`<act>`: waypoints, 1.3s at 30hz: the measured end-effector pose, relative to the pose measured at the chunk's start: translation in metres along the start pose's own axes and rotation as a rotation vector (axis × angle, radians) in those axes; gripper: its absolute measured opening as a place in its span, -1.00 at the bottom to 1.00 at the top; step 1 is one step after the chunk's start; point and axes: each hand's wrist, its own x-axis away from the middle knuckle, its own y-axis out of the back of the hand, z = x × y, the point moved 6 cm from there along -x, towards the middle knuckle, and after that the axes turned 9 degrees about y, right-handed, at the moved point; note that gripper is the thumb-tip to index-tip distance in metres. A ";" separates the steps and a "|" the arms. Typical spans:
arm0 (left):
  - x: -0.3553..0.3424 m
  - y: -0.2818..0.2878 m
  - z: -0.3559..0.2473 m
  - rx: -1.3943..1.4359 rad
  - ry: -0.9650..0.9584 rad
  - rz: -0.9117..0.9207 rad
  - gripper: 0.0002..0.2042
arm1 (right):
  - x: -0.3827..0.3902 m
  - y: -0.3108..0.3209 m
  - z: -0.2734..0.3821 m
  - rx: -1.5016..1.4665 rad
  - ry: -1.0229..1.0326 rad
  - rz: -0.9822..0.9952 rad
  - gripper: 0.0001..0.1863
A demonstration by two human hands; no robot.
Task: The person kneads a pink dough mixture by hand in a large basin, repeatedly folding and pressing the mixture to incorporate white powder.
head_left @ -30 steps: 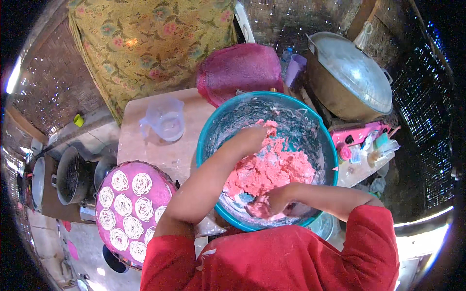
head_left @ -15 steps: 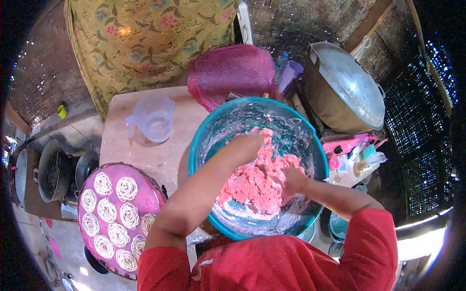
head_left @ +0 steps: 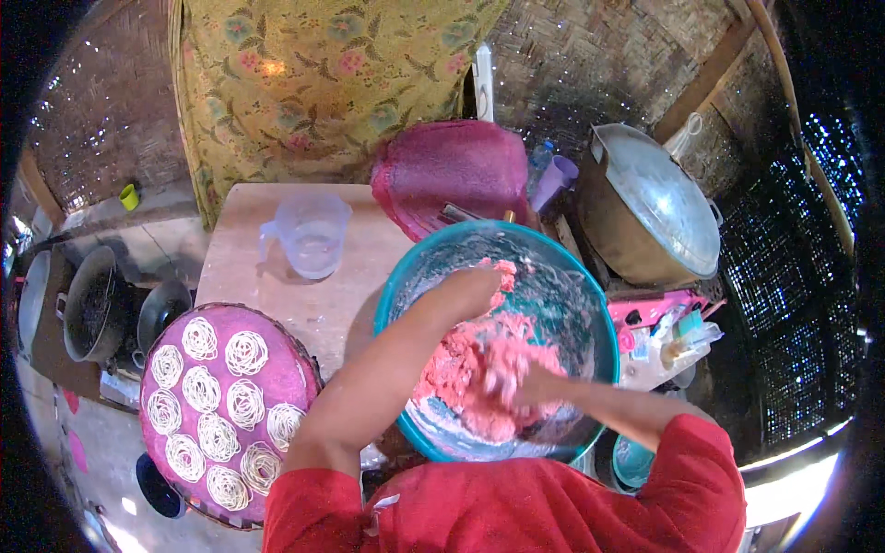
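Note:
A large teal bowl (head_left: pixel 590 304) on the wooden table holds a mass of pink dough (head_left: pixel 461 364). My left hand (head_left: pixel 468 293) is closed on a lump of the dough near the bowl's far side. My right hand (head_left: pixel 512 373) presses into the dough at the bowl's middle, fingers smeared pink and blurred. Both red-sleeved forearms reach in from below.
A round purple tray (head_left: pixel 290 364) with several white noodle coils sits at the left. A clear measuring jug (head_left: pixel 312 235) stands on the wooden table (head_left: pixel 240 267). A magenta cloth-covered thing (head_left: pixel 452 170), a lidded metal pot (head_left: pixel 650 217) and dark pans (head_left: pixel 97 313) surround the bowl.
The view has shifted, so everything sits lower and to the right. My right hand has moved from the bowl's right side into the middle of the dough.

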 end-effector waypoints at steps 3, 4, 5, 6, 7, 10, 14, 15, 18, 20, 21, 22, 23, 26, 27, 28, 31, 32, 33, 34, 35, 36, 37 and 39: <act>0.000 0.004 0.000 -0.007 -0.048 -0.025 -0.79 | 0.009 0.009 0.055 0.063 0.278 -0.414 -0.72; 0.003 0.007 0.000 -0.023 -0.003 -0.014 -0.78 | 0.002 -0.013 0.053 -0.011 -0.008 0.087 -0.59; 0.002 0.008 -0.007 -0.015 -0.008 0.009 -0.78 | 0.005 -0.033 0.049 -0.082 -0.159 0.334 -0.51; 0.001 0.007 -0.007 -0.016 0.071 0.089 -0.74 | 0.012 -0.051 0.045 -0.115 -0.306 0.588 -0.42; 0.000 0.008 -0.010 -0.021 0.146 0.165 -0.70 | -0.001 -0.063 0.040 -0.102 -0.256 0.487 -0.44; 0.004 0.016 -0.027 0.033 0.189 0.260 -0.70 | -0.036 -0.070 0.028 0.014 0.039 0.018 -0.44; 0.000 0.001 -0.018 -0.119 0.199 0.304 -0.70 | -0.076 -0.089 -0.006 0.093 0.069 -0.010 -0.67; 0.000 0.000 -0.018 -0.099 0.191 0.291 -0.70 | -0.081 -0.098 -0.016 0.018 -0.056 0.214 -0.75; 0.001 -0.006 -0.012 -0.038 0.078 0.250 -0.69 | -0.090 -0.080 -0.020 -0.179 -0.235 0.117 -0.84; 0.004 -0.006 -0.004 -0.046 0.034 0.194 -0.69 | -0.092 -0.089 -0.015 -0.065 -0.259 0.346 -0.73; 0.002 -0.006 0.003 -0.002 -0.079 0.106 -0.73 | -0.091 -0.101 -0.012 0.063 -0.130 0.529 -0.64; 0.006 -0.001 0.000 -0.034 -0.086 0.097 -0.73 | -0.081 -0.081 0.001 -0.009 0.008 0.479 -0.54; 0.011 0.004 -0.005 -0.008 -0.033 0.119 -0.72 | -0.067 -0.057 0.018 -0.076 0.152 0.429 -0.43; 0.004 0.014 -0.009 0.016 -0.015 0.110 -0.71 | -0.035 0.010 0.033 -0.513 0.291 0.336 -0.42; 0.001 0.010 -0.010 0.035 -0.050 0.101 -0.71 | -0.031 0.003 0.003 -0.627 0.204 0.340 -0.49; 0.000 0.007 -0.008 0.045 -0.045 0.104 -0.71 | -0.031 -0.002 -0.036 -0.573 0.137 0.229 -0.60; -0.004 0.000 0.000 0.092 0.071 0.185 -0.74 | -0.048 0.003 -0.111 -0.740 -0.182 -0.014 -0.65; -0.005 0.003 -0.007 0.053 0.033 0.149 -0.75 | -0.044 -0.004 -0.114 -1.117 -0.409 0.068 -0.62; -0.007 0.006 -0.013 0.015 -0.006 0.113 -0.75 | -0.058 -0.027 -0.137 -1.424 -0.423 -0.080 -0.58; -0.008 0.008 -0.014 0.013 0.001 0.112 -0.75 | -0.075 -0.041 -0.146 -1.490 -0.431 -0.089 -0.59; -0.008 0.008 -0.015 0.014 -0.018 0.102 -0.75 | -0.091 -0.047 -0.145 -1.441 -0.426 -0.052 -0.60; -0.009 0.009 -0.017 0.017 -0.041 0.093 -0.74 | -0.105 -0.053 -0.144 -1.364 -0.414 -0.007 -0.60; -0.006 0.008 -0.016 0.023 -0.020 0.109 -0.74 | -0.119 -0.062 -0.137 -1.268 -0.378 0.059 -0.61; -0.007 0.017 -0.023 0.061 -0.036 0.114 -0.75 | -0.142 -0.071 -0.114 -0.995 -0.270 0.200 -0.62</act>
